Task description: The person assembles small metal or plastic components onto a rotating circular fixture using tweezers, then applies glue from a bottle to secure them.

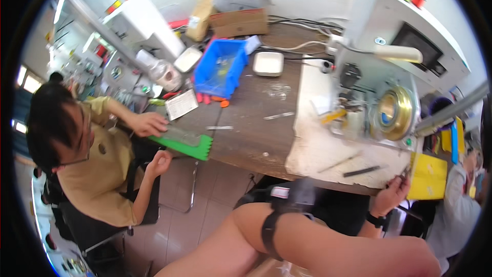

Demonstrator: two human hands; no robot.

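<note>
My right hand (394,193), with a dark band at the wrist, is at the right front edge of the bench. Its fingers are closed around a small dark item that I cannot make out. My bent left arm (333,225) crosses the lower foreground, close and blurred, with a black strapped device (297,195) on it; I cannot make out the fingers. On the pale worn sheet (307,149), near the right hand, lie a dark rod (361,171) and a thin pointed tool (340,162). A yellow box (429,176) stands just right of that hand.
Behind the sheet is a grey machine (366,7) with a brass-coloured spool (392,110). A blue bin (220,69) and white tray (268,64) stand mid-bench. At left, a seated co-worker (102,159) works beside a green toothed board (187,146). Another person's sleeve (456,210) shows at far right.
</note>
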